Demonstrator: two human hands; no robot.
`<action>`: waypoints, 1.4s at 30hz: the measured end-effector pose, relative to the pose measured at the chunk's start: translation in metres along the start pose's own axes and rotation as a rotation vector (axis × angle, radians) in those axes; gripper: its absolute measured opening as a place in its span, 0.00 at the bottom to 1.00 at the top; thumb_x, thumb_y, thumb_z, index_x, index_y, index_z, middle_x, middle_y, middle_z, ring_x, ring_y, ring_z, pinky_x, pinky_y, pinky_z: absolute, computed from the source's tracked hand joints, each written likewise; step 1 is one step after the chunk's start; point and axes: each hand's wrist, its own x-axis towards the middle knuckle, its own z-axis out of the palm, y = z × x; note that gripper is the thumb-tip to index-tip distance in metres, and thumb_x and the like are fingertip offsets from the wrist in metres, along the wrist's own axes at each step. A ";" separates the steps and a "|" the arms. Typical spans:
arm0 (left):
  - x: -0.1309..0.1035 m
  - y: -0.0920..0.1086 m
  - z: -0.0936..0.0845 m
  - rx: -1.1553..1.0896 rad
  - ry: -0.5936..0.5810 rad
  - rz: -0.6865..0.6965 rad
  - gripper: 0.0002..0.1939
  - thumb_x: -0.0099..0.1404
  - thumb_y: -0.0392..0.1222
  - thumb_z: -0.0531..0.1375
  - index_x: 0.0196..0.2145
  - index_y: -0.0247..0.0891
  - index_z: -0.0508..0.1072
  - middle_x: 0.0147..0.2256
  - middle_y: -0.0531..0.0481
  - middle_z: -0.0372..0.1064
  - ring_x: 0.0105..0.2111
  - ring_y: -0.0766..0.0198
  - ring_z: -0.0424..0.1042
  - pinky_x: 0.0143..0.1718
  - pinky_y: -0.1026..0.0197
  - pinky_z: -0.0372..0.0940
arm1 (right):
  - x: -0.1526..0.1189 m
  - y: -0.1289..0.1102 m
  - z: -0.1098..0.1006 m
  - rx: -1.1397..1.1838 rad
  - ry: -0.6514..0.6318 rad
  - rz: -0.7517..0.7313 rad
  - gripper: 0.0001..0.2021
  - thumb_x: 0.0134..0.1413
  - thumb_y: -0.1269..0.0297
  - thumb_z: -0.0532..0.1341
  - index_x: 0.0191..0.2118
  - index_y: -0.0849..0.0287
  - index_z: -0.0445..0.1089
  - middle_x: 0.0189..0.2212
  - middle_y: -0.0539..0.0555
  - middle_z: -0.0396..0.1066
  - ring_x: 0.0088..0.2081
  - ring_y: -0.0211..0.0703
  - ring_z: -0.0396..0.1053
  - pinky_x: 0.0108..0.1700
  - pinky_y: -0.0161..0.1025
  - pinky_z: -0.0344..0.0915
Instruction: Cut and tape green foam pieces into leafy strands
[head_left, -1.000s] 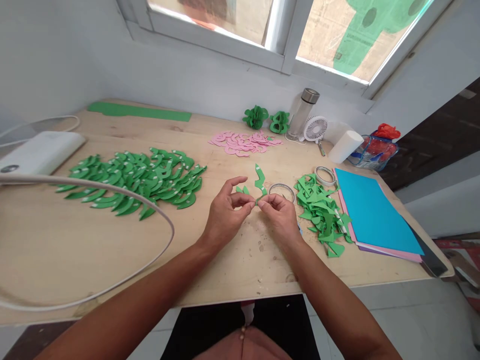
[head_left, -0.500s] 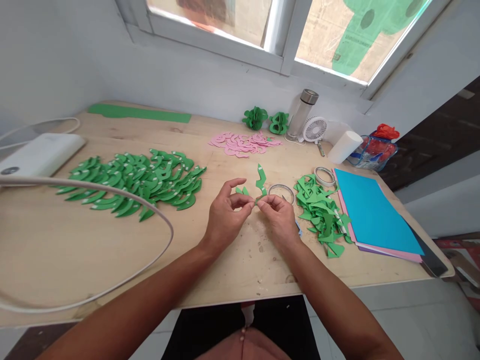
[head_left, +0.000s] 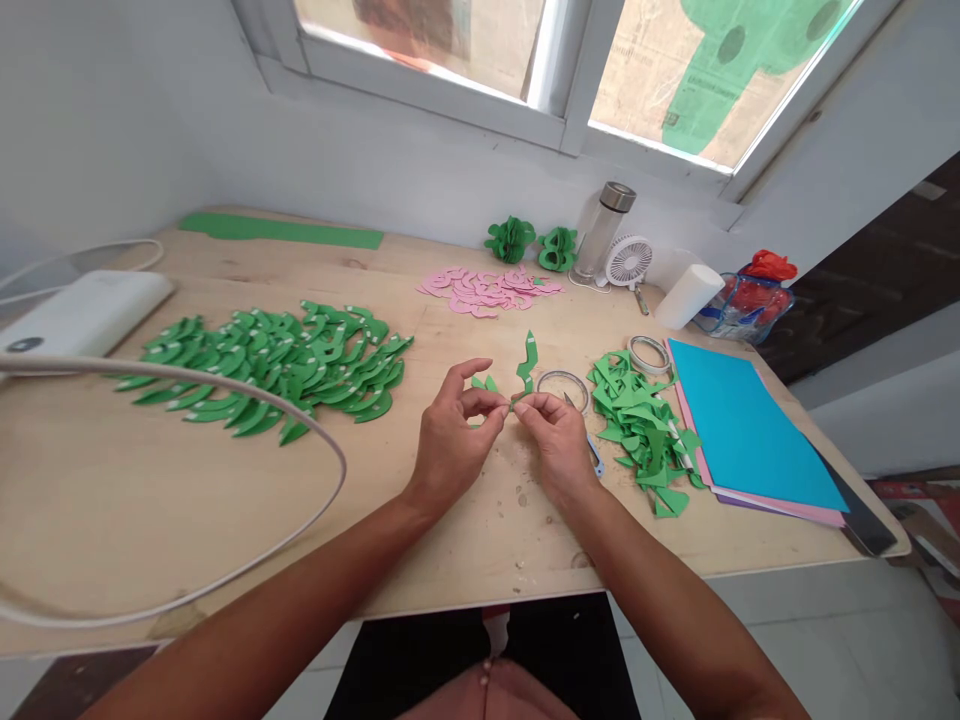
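A curved green paper piece (head_left: 528, 362) with small white patches stands up from between my fingertips. My right hand (head_left: 556, 440) pinches its lower end between thumb and index finger. The thumb and index finger of my left hand (head_left: 457, 435) are closed at the same end, almost touching the right fingertips; the exact contact is partly hidden. Small green scraps (head_left: 486, 383) lie behind my left fingers. Next to my right hand are a roll of tape (head_left: 564, 376) and a blue-handled cutting tool (head_left: 595, 458), partly covered by the hand.
Left lies a pile of green paper pieces (head_left: 300, 370), with a cable (head_left: 341, 465) looping before it. Pink cutouts (head_left: 487, 290), paper balls (head_left: 510, 240), a bottle (head_left: 602, 230) and a fan (head_left: 628, 261) stand behind. Green offcuts (head_left: 637, 420) and blue sheets (head_left: 750, 430) lie right.
The green paper piece has tilted slightly to the right and turned in my fingers. My right hand has shifted slightly, showing more of the blue-handled tool.
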 end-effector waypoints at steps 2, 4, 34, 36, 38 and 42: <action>-0.001 0.000 0.000 0.016 0.006 0.009 0.26 0.56 0.37 0.61 0.52 0.38 0.61 0.29 0.52 0.74 0.33 0.62 0.75 0.38 0.59 0.69 | 0.000 -0.001 0.001 0.026 -0.002 0.007 0.06 0.41 0.61 0.67 0.25 0.57 0.71 0.25 0.49 0.70 0.30 0.39 0.65 0.34 0.36 0.60; -0.001 -0.001 0.001 0.032 0.012 0.018 0.26 0.56 0.37 0.60 0.52 0.39 0.61 0.29 0.52 0.74 0.33 0.62 0.75 0.38 0.59 0.69 | 0.000 -0.001 0.002 0.045 -0.004 0.010 0.06 0.40 0.61 0.67 0.25 0.57 0.71 0.24 0.48 0.70 0.29 0.38 0.64 0.34 0.35 0.59; 0.007 -0.002 -0.002 -0.220 0.001 -0.134 0.29 0.52 0.38 0.64 0.51 0.38 0.62 0.26 0.54 0.72 0.27 0.65 0.73 0.32 0.62 0.66 | -0.003 -0.001 0.002 -0.160 0.052 -0.090 0.07 0.46 0.59 0.63 0.28 0.57 0.72 0.25 0.48 0.70 0.29 0.38 0.64 0.32 0.35 0.59; 0.007 -0.002 -0.002 -0.226 0.002 -0.136 0.29 0.51 0.38 0.64 0.51 0.38 0.62 0.26 0.55 0.72 0.28 0.65 0.73 0.32 0.62 0.66 | -0.003 -0.001 0.001 -0.170 0.051 -0.089 0.07 0.46 0.59 0.63 0.28 0.57 0.73 0.26 0.49 0.71 0.29 0.39 0.65 0.32 0.35 0.60; 0.006 -0.001 -0.001 -0.231 0.003 -0.131 0.29 0.51 0.38 0.64 0.51 0.38 0.62 0.26 0.55 0.72 0.28 0.65 0.73 0.33 0.62 0.67 | -0.002 -0.001 0.001 -0.180 0.055 -0.091 0.07 0.46 0.59 0.63 0.28 0.57 0.73 0.26 0.49 0.71 0.29 0.39 0.65 0.32 0.36 0.60; 0.005 -0.001 -0.001 -0.222 0.000 -0.117 0.29 0.52 0.38 0.64 0.51 0.38 0.62 0.26 0.54 0.71 0.29 0.65 0.73 0.34 0.62 0.67 | -0.002 0.000 0.001 -0.208 0.060 -0.102 0.07 0.47 0.60 0.62 0.28 0.57 0.73 0.26 0.49 0.72 0.29 0.39 0.65 0.34 0.36 0.61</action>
